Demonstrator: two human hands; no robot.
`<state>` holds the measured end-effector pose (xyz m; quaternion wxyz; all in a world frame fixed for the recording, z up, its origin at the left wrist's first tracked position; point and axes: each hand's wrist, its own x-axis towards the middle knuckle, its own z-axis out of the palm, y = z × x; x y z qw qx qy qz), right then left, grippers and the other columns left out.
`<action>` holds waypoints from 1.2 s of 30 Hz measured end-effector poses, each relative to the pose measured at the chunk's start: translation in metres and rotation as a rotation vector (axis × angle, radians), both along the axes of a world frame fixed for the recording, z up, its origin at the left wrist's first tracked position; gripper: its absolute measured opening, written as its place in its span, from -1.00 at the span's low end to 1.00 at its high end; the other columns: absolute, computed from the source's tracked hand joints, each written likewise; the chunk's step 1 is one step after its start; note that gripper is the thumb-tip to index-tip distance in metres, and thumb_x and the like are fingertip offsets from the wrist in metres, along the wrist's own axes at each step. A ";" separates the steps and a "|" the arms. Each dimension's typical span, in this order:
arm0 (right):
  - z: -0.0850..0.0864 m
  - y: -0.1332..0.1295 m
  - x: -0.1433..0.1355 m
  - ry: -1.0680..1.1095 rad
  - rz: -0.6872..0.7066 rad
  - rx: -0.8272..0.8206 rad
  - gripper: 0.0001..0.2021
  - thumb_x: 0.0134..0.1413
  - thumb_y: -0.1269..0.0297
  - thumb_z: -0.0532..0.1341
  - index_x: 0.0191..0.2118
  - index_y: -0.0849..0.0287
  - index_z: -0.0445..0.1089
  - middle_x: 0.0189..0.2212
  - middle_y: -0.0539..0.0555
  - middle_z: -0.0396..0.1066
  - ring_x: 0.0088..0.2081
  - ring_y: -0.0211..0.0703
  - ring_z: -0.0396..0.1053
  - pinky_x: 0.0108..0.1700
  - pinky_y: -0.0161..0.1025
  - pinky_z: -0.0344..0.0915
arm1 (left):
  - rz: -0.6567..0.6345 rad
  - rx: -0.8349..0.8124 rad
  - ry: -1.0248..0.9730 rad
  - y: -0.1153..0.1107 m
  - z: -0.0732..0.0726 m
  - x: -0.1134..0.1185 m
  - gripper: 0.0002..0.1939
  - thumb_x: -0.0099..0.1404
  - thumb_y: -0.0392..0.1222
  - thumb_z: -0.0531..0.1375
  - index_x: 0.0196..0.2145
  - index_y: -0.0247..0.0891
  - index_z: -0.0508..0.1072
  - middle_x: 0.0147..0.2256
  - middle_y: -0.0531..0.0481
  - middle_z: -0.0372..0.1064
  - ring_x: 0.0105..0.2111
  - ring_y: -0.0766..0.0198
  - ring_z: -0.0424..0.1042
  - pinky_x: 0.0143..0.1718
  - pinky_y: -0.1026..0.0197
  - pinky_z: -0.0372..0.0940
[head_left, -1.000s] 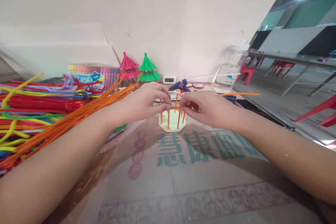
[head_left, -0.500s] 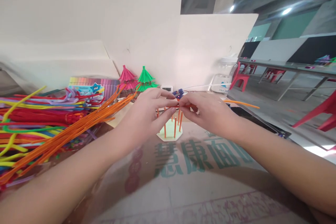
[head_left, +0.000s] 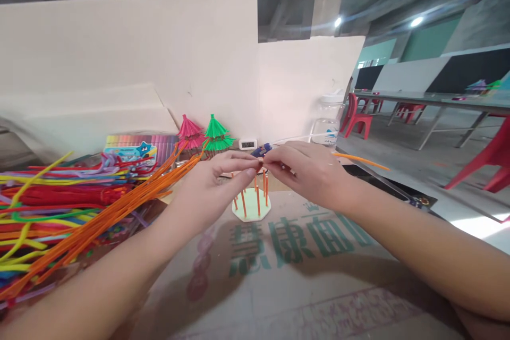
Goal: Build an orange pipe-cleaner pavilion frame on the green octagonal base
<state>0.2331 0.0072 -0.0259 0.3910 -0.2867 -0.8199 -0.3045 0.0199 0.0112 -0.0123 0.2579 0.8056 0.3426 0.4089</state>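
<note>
My left hand (head_left: 223, 176) and my right hand (head_left: 300, 169) meet fingertip to fingertip above a small stand. Both are closed in a pinch on an orange pipe cleaner (head_left: 360, 159). Its free length sticks out to the right behind my right hand, while the pinched part is mostly covered by my fingers. Below them, the stand has a pale green, many-sided base (head_left: 252, 213) with several upright orange posts (head_left: 258, 201) around its edge. My hands hide some of the post tops. Just behind the fingertips lies a dark blue tube-like item (head_left: 263, 150).
Loose coloured pipe cleaners (head_left: 64, 196) are heaped at left, with an orange bundle (head_left: 131, 202) across them. Behind stand a marker set (head_left: 139, 147), pink (head_left: 190, 132) and green (head_left: 217, 133) tiered ornaments, a small digital display (head_left: 247, 144) and a clear bottle (head_left: 327, 122). A black flat object (head_left: 384, 186) lies right.
My head view has tilted up, showing more ceiling. My hands stay together above the stand, their fingertips now closer, and less orange shows between them.
</note>
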 end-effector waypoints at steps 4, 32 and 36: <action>0.003 -0.003 0.003 0.066 0.065 0.111 -0.83 0.38 0.35 0.11 -0.23 0.17 0.43 -0.38 0.04 0.58 -0.37 -0.24 0.47 -0.32 -0.29 0.33 | -0.158 -0.266 -0.255 0.001 -0.007 0.001 -0.79 0.28 -0.02 0.32 -0.14 -0.02 0.66 0.00 0.04 0.57 0.05 0.14 0.48 0.15 0.09 0.33; -0.085 0.011 0.120 -0.050 -0.648 -0.930 -0.61 0.21 0.32 0.13 0.10 0.33 0.45 -0.01 0.39 0.52 -0.07 0.14 0.52 -0.05 -0.09 0.35 | -0.058 -0.181 -0.211 0.017 0.015 -0.015 -0.72 0.29 0.05 0.27 -0.30 -0.24 0.45 -0.46 0.08 0.46 -0.44 0.34 0.42 -0.34 0.30 0.31; -0.093 0.019 0.129 0.013 -0.671 -0.964 -0.48 0.08 0.36 0.21 0.19 0.32 0.39 0.01 0.39 0.50 -0.05 0.12 0.51 -0.02 -0.14 0.34 | -0.041 -0.191 -0.214 0.018 0.013 -0.015 -0.73 0.30 0.05 0.26 -0.31 -0.22 0.44 -0.45 0.08 0.47 -0.45 0.33 0.43 -0.35 0.29 0.34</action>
